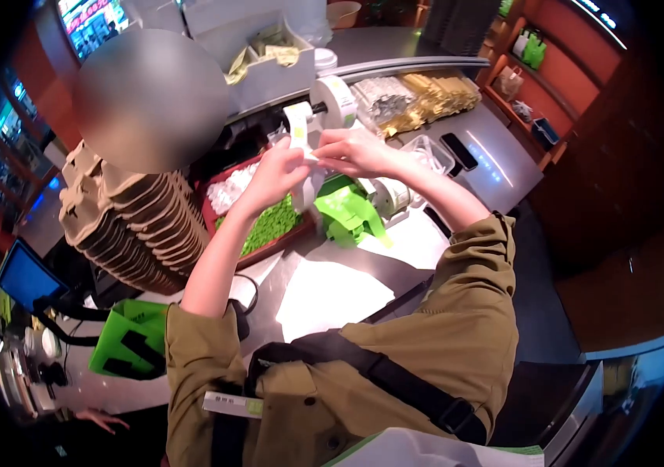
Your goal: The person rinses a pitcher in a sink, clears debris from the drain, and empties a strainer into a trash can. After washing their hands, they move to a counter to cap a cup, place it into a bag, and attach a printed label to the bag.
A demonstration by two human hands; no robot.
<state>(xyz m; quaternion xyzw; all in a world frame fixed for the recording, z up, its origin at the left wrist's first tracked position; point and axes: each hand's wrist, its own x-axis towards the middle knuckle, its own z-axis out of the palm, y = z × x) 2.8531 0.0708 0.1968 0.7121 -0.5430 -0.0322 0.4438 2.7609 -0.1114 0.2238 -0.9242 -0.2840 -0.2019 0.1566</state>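
My left hand (279, 177) and my right hand (357, 152) meet over the counter, fingertips nearly together. Both are closed in a pinch at a white label strip (298, 123), which comes down from a label roll (338, 103) just beyond them. Some of the strip hangs below my left hand. Fingers hide the exact spot being pinched. Under my right hand lie crumpled green plastic bags (351, 212), beside another white roll (391, 198). A red-edged tray with green pieces (273, 226) and white pieces (230, 189) sits beneath my left forearm.
Stacked cardboard cup carriers (133, 218) stand at left, before a person with a blurred head. White paper sheets (332, 296) lie near my body. Wrapped bundles (441, 95), a phone (459, 152) and a grey bin (265, 74) are farther back. A co-worker's hand (102, 420) shows lower left.
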